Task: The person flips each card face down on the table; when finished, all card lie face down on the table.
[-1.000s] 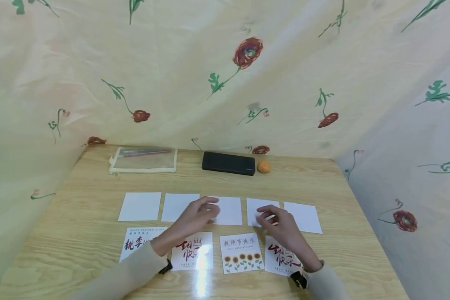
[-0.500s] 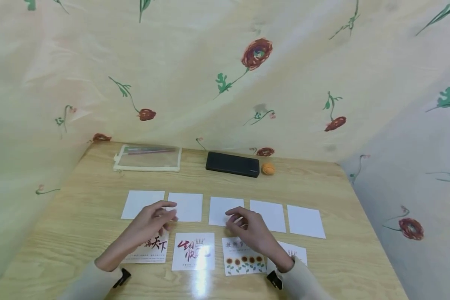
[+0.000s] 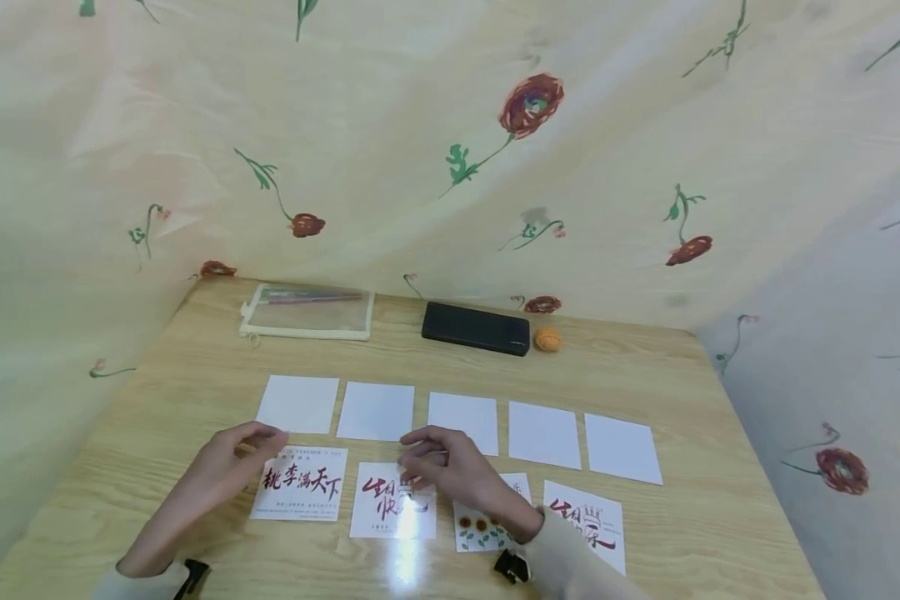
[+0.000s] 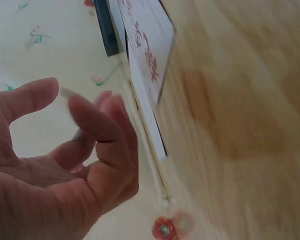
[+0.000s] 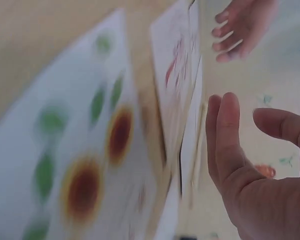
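Note:
Nothing is held by my left hand, whose loosely bent fingers hover at the left edge of the leftmost printed card. That card bears red lettering. Beside it lies a second red-lettered card. My right hand, thumb and fingers apart, is over this card's right side and partly covers the sunflower card. Another red-lettered card lies at the right end of the row. Behind them runs a row of several blank white cards, from the leftmost blank card to the rightmost one.
At the back of the wooden table lie a mesh zip pouch with pens inside, a black oblong case and a small orange ball-like object. A flowered cloth hangs behind and at both sides.
Both hands have moved left along the cards, uncovering the right-hand printed card. The cards stay in place on the table, while the whole scene has shifted slightly right in the head view.

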Available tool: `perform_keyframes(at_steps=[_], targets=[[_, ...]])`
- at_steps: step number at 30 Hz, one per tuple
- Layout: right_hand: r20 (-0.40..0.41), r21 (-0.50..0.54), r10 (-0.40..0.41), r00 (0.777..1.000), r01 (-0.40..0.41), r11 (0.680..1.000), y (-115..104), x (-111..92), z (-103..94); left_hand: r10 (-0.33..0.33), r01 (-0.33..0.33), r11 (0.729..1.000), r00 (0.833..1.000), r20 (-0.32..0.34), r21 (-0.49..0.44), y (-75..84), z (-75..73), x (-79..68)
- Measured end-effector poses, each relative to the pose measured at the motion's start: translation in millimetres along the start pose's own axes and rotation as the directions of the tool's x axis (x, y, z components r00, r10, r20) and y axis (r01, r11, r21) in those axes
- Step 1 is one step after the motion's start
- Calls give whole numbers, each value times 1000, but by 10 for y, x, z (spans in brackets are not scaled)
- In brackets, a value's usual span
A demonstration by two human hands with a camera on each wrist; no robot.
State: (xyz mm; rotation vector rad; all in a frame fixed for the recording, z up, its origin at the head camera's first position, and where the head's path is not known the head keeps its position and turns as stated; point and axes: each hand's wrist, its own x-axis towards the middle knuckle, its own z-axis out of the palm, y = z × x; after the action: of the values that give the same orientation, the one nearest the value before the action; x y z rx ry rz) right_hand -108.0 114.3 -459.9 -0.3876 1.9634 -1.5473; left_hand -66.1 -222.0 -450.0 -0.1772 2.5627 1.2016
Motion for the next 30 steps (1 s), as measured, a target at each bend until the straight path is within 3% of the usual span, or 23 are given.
perform_keyframes(at_steps=[5, 9, 14, 19, 24, 30], targets=[[32, 131, 65, 997, -68, 989, -65, 69, 170, -27, 27, 999, 1000, -7, -21, -103, -24, -51], [24, 215, 124, 992, -126, 968, -125, 104, 294, -49, 48, 993, 999, -6, -104, -132, -28, -81], [-13, 268, 134, 991, -126, 955, -178, 151, 416, -85, 84, 986, 996, 1, -146, -139, -44, -130], [0, 284, 164, 986, -157, 946, -208, 176, 464, -120, 126, 974, 992, 40, -187, -126, -32, -177], [30, 283, 202, 979, -203, 937, -209, 198, 503, -101, 105, 974, 994, 31, -200, -95, -9, -227], [51, 392, 217, 975, -219, 893, -213, 193, 579, -98, 99, 977, 995, 13, -188, -71, 20, -265]])
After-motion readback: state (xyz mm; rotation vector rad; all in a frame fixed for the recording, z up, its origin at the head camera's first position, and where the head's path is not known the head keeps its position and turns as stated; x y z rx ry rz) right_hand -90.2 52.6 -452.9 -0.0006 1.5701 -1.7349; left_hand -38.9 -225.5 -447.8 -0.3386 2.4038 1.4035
